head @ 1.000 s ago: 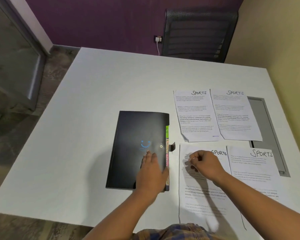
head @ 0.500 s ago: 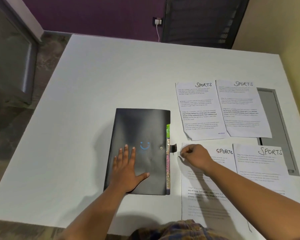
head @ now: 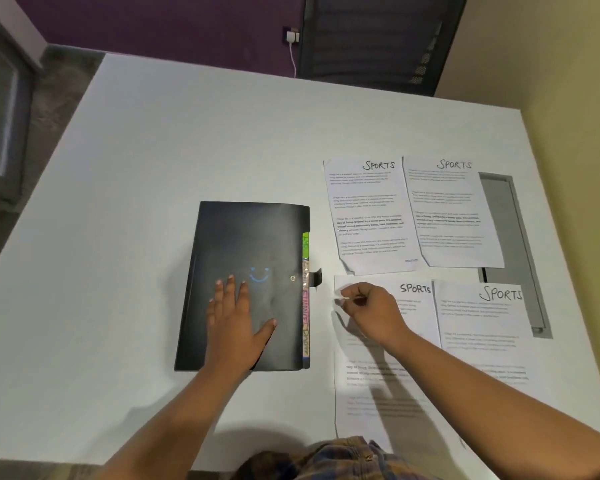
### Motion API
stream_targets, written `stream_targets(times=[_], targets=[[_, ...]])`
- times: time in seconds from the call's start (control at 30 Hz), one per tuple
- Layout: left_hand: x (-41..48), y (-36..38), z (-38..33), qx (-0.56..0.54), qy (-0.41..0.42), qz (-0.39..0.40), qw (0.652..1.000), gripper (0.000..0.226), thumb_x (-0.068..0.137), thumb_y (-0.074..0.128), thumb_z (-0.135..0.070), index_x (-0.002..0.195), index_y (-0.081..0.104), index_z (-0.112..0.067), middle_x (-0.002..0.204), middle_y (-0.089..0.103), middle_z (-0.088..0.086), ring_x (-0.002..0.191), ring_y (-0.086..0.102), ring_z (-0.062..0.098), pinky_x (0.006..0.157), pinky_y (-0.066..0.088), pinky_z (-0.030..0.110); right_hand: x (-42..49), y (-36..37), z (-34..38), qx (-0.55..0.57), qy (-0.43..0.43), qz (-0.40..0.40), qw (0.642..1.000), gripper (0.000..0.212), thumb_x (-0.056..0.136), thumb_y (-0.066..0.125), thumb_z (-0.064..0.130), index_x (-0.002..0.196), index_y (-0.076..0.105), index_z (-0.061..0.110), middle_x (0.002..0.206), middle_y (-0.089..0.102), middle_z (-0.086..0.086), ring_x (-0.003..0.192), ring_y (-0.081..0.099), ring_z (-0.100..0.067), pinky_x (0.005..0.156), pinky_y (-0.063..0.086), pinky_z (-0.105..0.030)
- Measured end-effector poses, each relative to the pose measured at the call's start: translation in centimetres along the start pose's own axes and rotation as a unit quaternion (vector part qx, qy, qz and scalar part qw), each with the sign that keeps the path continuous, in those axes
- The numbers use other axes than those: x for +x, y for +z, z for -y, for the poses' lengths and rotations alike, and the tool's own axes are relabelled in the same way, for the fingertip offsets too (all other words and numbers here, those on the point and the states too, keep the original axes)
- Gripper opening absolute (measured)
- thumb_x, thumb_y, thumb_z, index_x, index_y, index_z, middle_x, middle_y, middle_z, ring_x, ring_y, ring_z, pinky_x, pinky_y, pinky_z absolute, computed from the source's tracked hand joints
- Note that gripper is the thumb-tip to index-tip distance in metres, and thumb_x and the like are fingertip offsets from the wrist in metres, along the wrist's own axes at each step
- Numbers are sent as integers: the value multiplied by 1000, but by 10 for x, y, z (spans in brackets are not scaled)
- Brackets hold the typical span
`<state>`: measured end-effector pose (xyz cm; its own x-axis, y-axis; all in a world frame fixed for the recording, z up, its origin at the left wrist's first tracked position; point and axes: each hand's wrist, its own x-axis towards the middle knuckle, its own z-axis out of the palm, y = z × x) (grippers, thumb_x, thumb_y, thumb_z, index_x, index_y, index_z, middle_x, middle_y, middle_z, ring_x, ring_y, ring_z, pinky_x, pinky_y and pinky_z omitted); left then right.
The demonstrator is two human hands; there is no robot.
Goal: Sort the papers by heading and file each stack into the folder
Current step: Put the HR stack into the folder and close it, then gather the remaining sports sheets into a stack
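On the white worktop [head: 187,161] the shut black folder [head: 246,244] lay left of four sheets headed SPORTS [head: 368,220]. Our left hand [head: 238,323] pressed flat on its cover, fingers spread and grasping nothing — our right hand [head: 371,311] pinched the nearest sheet [head: 378,386] by its top-left corner.

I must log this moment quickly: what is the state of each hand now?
Left hand: open, flat on the closed black folder.
Right hand: closed, pinching the top-left corner of the near-left Sports paper.
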<state>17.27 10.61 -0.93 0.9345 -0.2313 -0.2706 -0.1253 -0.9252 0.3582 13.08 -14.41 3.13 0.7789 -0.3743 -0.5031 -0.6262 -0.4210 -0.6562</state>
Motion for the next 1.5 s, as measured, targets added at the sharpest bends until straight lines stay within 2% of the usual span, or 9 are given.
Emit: stream_targets(times=[0.1,0.17,0.27,0.5,0.67,0.8,0.93,1.23,1.5], targets=[[-31,2,-43,-90,26,-47,994,59,89,63,-43,140,45,-19,149,45,1,140,38,25,113,34,42,-18,-27,-20,54,17,-4,998,10,87,69,12,95,70,19,92,77,-12,58,66,-10,54,54,-20],[-55,11,-76,-147,29,-34,988,46,88,62,-43,130,50,-27,135,54,-7,124,52,20,103,46,39,-28,-50,-47,64,25,-22,997,11,86,72,15,90,70,25,88,77,-9,74,73,-18,72,61,-33],[-81,30,-119,-179,-35,12,983,54,88,60,-52,136,46,-32,139,49,-13,125,50,13,104,48,37,-45,-90,-91,80,41,-68,994,11,85,73,15,88,72,26,84,78,-1,85,74,-21,85,58,-45],[-98,66,-168,-28,-195,34,980,73,71,66,-69,119,45,-18,124,50,4,117,50,25,84,53,44,-75,-178,-190,94,81,-228,966,19,89,63,1,90,72,17,87,72,-1,83,67,-23,75,52,-32],[-102,82,-185,-22,-201,21,979,83,63,79,-61,119,44,-12,122,44,10,111,50,30,77,51,42,-79,-213,-243,52,162,-219,961,16,83,63,20,98,68,16,92,69,2,86,63,-24,69,44,-30],[-99,82,-189,-160,-236,41,958,73,68,86,-34,121,43,-8,115,53,7,103,60,33,80,47,37,-85,-215,-262,-9,188,-166,968,49,87,66,31,130,57,8,130,62,-6,118,58,-29,93,45,-36],[-101,78,-192,-220,-250,42,942,24,87,69,-24,104,57,-11,101,69,9,82,62,25,68,49,33,-87,-215,-264,-63,195,-135,969,64,85,66,44,137,49,10,131,60,-8,114,60,-30,84,48,-36],[-138,52,-192,-335,-228,-30,914,17,98,54,-15,101,70,-18,94,73,0,88,68,24,78,55,38,-96,-211,-272,8,126,-135,983,19,94,57,20,76,59,20,77,65,2,67,59,-16,55,45,-28],[-149,28,-191,-443,-264,-74,853,15,99,55,-17,92,69,-15,92,74,4,85,71,24,74,58,37,-120,-217,-237,261,68,-148,951,7,96,61,19,93,67,23,96,72,-2,84,67,-22,72,51,-34]])
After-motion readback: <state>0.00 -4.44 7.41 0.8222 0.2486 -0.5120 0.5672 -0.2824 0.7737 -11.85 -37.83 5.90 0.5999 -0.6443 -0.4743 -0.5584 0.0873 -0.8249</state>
